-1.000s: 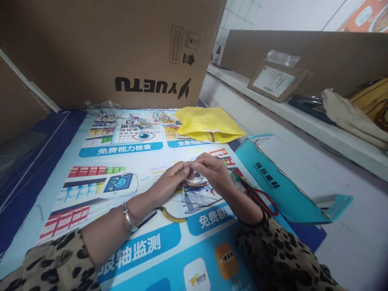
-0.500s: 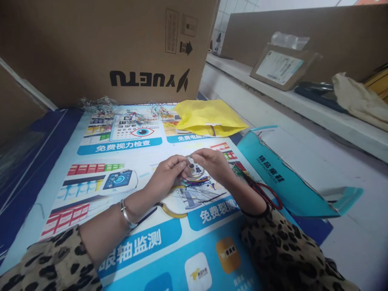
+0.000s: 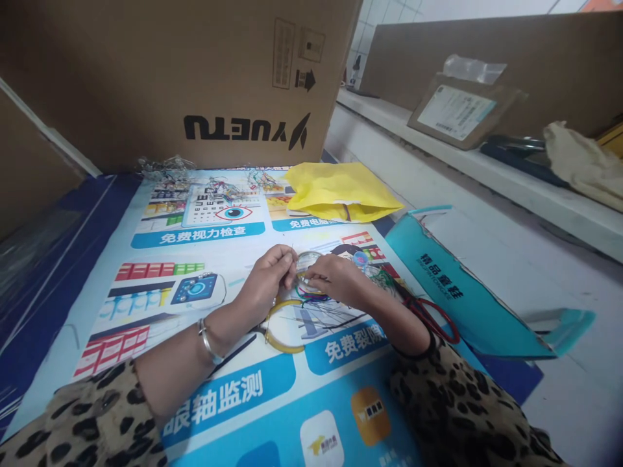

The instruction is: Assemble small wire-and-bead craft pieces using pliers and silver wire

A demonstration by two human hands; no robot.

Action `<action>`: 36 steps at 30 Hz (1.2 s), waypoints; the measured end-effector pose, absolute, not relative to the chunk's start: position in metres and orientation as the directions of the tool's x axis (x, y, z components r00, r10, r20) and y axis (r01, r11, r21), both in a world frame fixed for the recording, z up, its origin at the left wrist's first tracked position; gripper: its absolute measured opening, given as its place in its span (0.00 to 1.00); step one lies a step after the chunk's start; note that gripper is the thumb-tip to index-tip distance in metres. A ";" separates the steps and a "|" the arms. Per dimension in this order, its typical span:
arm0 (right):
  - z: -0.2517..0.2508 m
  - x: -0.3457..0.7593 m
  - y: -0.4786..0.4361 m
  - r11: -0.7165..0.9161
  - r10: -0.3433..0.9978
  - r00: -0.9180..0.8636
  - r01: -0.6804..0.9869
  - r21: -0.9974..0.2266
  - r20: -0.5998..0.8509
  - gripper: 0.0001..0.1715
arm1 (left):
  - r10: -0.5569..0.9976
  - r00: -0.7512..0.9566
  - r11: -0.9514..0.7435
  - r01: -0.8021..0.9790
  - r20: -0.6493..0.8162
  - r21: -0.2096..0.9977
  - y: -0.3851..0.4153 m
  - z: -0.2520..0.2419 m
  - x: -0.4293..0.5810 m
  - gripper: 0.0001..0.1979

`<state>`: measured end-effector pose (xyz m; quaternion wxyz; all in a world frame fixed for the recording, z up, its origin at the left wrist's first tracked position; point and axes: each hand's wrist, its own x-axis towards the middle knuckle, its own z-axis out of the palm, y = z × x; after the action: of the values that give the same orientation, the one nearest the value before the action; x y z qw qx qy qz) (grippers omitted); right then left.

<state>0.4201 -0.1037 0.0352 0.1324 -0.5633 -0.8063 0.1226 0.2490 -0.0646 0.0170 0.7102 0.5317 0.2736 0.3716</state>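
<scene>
My left hand (image 3: 274,272) is closed in a pinch on a thin wire (image 3: 293,248), whose tip pokes up above the fingers. Close beside it, my right hand (image 3: 335,275) dips its fingertips into a small round dish (image 3: 309,253). Those fingers are pressed together, and what they hold, if anything, is hidden. Coloured wires (image 3: 311,297) lie just below the dish, partly covered by the right hand. A yellow-handled tool (image 3: 282,346), like pliers, rests under the left wrist with its head hidden.
Behind the hands lies a yellow pouch (image 3: 341,185). A teal box lid (image 3: 467,292) and a red cord loop (image 3: 445,318) are to the right. Tangled wires (image 3: 168,170) sit before a big cardboard box (image 3: 233,78). A ledge (image 3: 379,117) holds a bagged package (image 3: 452,110).
My right hand has turned palm down and lowered its fingers into the dish. My left hand has drawn slightly left, away from the dish, and a thin wire now shows above its fingertips.
</scene>
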 end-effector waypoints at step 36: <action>0.024 0.416 -0.105 -0.199 0.966 -0.235 -0.406 -0.892 -0.108 0.11 | 0.681 0.732 0.032 -0.042 0.009 0.999 -0.076 0.026 0.247 0.10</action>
<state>0.4165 -0.1053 0.0237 0.5013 -0.3622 -0.3865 0.6842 0.2474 -0.0765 0.0260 0.6738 0.6419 0.2490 0.2682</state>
